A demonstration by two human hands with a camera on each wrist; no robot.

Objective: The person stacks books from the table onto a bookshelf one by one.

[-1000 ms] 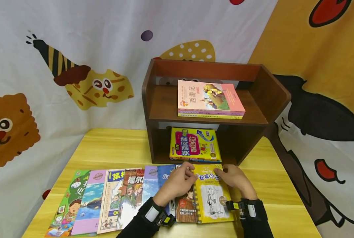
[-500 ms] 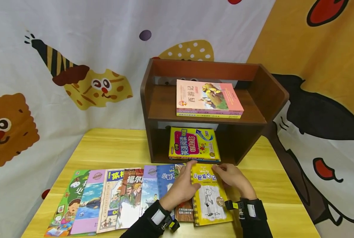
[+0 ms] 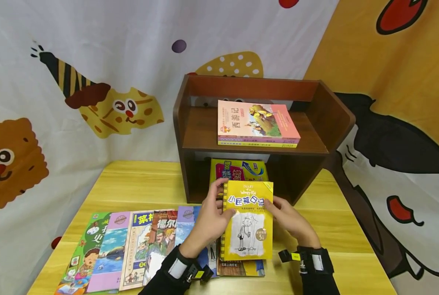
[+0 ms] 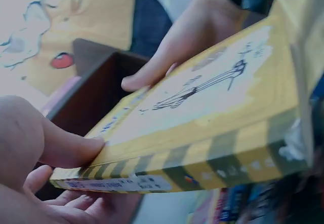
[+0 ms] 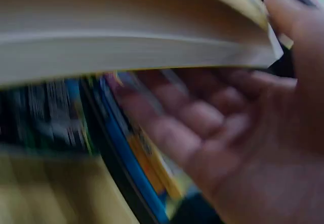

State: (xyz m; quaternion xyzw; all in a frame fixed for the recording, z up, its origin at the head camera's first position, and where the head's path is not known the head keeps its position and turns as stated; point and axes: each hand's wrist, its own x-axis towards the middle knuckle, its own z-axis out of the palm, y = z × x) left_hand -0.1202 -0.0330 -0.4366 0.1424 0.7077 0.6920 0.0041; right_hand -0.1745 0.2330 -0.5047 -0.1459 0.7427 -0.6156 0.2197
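Note:
A yellow comic-style book [image 3: 247, 235] with a striped spine is held up, face up, in front of the bookshelf. My left hand [image 3: 210, 217] grips its left edge, thumb on the cover and fingers beneath, as the left wrist view also shows. On the opposite edge, my right hand [image 3: 295, 223] holds the book with its thumb on top; in the right wrist view its fingers [image 5: 167, 133] reach under the pages. Below the raised book lie a book with a brown lower cover [image 3: 228, 269] and a blue book [image 3: 211, 256], both partly hidden.
A brown two-tier bookshelf [image 3: 201, 129] stands behind. A pink-topped stack [image 3: 256, 119] lies on its upper tier and a yellow-topped stack [image 3: 238, 169] on the lower, partly covered. Several overlapping books, from a green one [image 3: 83, 254] rightward, lie on the wooden table [image 3: 138, 180].
The yellow book has risen off the row and moved toward the shelf. My left hand has gone from beside it to gripping its left edge. The books beneath are now partly uncovered.

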